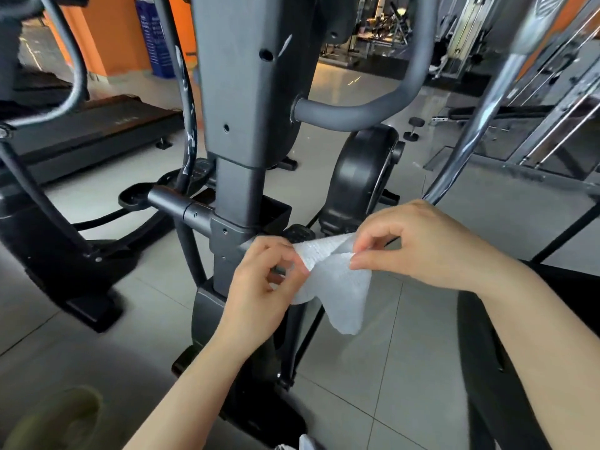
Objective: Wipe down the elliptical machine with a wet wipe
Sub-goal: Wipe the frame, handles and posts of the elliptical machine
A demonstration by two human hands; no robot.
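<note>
Thin white textured wet wipe (337, 284), held in front of the dark grey elliptical machine's upright column (240, 131). The left hand (259, 280) and right hand (418, 248) pinch its top edges; spreading it fully flat should give even contact before wiping.

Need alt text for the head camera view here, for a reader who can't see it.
Two bare hands, left hand and right hand, pinch a white textured wet wipe between them, spreading it open in front of a dark grey elliptical machine's upright column. Pale floor tiles lie below; a black treadmill stands at left.
</note>
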